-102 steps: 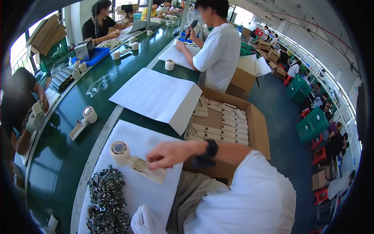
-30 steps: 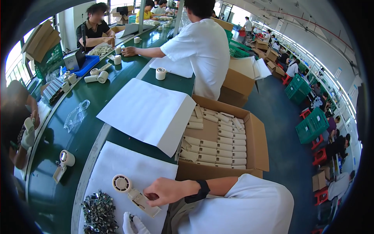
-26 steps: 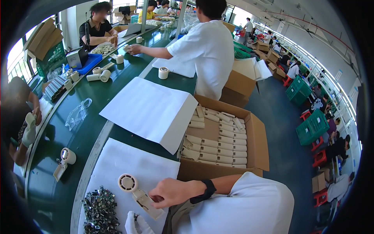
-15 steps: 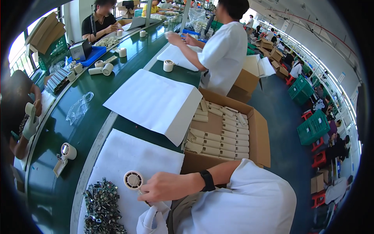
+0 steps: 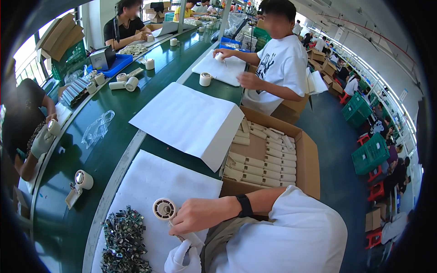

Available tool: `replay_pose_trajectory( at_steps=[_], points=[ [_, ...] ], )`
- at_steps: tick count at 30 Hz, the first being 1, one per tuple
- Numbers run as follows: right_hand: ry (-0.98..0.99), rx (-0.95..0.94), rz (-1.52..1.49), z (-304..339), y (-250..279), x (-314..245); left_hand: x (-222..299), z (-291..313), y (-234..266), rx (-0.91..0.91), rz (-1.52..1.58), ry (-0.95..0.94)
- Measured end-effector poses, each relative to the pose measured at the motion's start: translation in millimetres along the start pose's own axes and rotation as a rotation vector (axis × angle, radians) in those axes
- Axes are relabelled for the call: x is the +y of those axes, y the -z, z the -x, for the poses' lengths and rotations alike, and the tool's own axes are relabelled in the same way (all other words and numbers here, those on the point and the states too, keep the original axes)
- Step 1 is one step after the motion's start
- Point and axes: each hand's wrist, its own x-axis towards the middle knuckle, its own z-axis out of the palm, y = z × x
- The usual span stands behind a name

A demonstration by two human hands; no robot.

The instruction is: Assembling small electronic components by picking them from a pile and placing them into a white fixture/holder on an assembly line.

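Note:
A cream handheld fan with a round slotted head lies over the white foam sheet in front of me. My right hand, bare and with a black band at the wrist, has its fingers closed at the fan's neck, hiding part of the handle. Whether it also pinches a small part cannot be seen. Lower down, my left hand in a white glove is closed around the handle end. Beside the fan is a heap of small green circuit boards.
A cardboard box with rows of cream handles stands right of the foam. Another white sheet lies beyond. On the green conveyor are an opened fan and a plastic bag. A co-worker in white stands at the far side.
The view has shifted slightly, moving the scene a little rightward. The co-worker in white has turned toward me, with hands apart. My hands stay on the fan, almost unchanged.

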Motion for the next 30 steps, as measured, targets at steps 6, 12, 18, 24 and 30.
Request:
replay_pose_trajectory(
  at_steps=[6, 12, 18, 24, 30],
  points=[
    [-0.221, 0.131, -0.157, 0.2, -14.1, -7.0, 2.4, -0.6, 1.9, -0.027, 0.021, 0.036],
    [-0.254, 0.204, -0.121, 6.1, -21.8, -9.3, 5.6, 1.8, -0.5, 0.297, 0.11, 0.357],
    [-0.216, 0.269, -0.092, 4.3, -28.7, -13.6, 14.2, -6.4, -2.6, 0.434, 0.137, 0.535],
    [-0.2, 0.284, -0.134, 7.8, -29.5, -19.2, 9.7, -5.3, -5.2, 0.408, 0.152, 0.542],
    [-0.176, 0.319, -0.194, 6.6, -27.4, -23.8, -1.4, -1.7, -5.5, 0.32, -0.001, 0.33]
  ],
)
